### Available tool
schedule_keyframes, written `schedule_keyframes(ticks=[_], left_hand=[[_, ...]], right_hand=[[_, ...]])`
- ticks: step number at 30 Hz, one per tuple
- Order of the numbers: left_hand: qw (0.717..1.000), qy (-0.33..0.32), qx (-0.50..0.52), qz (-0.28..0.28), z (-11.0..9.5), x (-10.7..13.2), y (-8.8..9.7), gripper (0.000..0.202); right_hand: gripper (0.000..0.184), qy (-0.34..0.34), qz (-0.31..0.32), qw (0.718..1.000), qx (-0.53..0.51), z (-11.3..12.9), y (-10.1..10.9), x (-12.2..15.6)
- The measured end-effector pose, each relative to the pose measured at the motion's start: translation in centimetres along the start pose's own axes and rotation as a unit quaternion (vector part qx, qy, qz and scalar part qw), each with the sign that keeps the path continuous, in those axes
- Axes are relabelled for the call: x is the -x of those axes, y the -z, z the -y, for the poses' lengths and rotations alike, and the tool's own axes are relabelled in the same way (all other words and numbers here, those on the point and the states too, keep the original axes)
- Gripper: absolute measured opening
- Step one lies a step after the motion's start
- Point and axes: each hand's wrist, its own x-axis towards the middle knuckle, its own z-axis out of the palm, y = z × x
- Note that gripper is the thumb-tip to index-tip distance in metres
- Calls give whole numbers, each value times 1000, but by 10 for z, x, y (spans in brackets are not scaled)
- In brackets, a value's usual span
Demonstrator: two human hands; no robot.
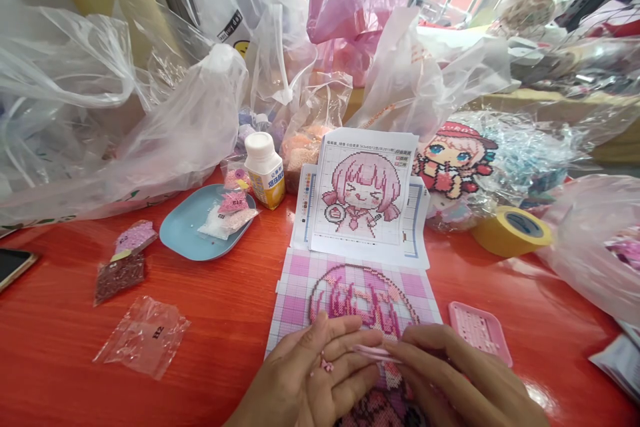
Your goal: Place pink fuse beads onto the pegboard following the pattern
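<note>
A pink checked bead pegboard (300, 280) lies on the red table, with a half-made pink-haired character in beads on it. My left hand (313, 373) rests flat on the board's lower part, a few loose pink beads (326, 365) lying on its fingers. My right hand (450, 377) grips pink tweezers (373, 351), whose tip points left toward the left hand's fingers. Above the board lies the printed pattern sheet (363, 197) showing the same character.
A pink bead tray (480, 330) sits right of the board. A blue dish (187, 233) holds bead packets, with a white bottle (263, 170) beside it. Small bead bags (143, 333) lie at left, yellow tape (513, 230) at right, plastic bags behind.
</note>
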Motion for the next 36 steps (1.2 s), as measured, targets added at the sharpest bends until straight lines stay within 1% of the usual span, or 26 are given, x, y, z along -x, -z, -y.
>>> schedule_keyframes(ticks=[2,5,7,11,15,17,19,22,25,28,36], left_hand=[[1000,-8,-5,9,-1,0,0,31],[999,-36,-17,31,-6,1,0,27],[998,-55,-23,35,-10,2,-1,25],[996,-71,-42,18,-16,5,-5,24],[993,-92,-71,-14,-17,6,-10,21],[990,-104,-87,-28,-17,5,-11,20],[989,-113,-95,-31,-17,5,-11,19],[991,-108,-76,-12,-18,4,-9,20],[994,-104,-44,5,-19,4,-8,22],[994,-108,-35,-1,-20,4,-7,27],[991,-110,-68,-20,-17,6,-10,21]], right_hand=[[22,-3,10,1000,14,-5,1,4],[19,-24,-13,998,48,-14,3,9],[19,-38,-21,997,67,-19,5,11],[22,-38,-5,997,62,-24,4,9],[21,-41,-12,998,35,-23,-1,7],[20,-38,0,999,29,-23,-2,8],[20,-38,16,999,21,-24,-3,11],[20,-37,41,998,12,-25,-3,15],[21,-38,49,998,20,-24,-3,16],[25,-40,40,998,38,-22,-4,14],[28,-35,49,997,45,-20,-3,10]])
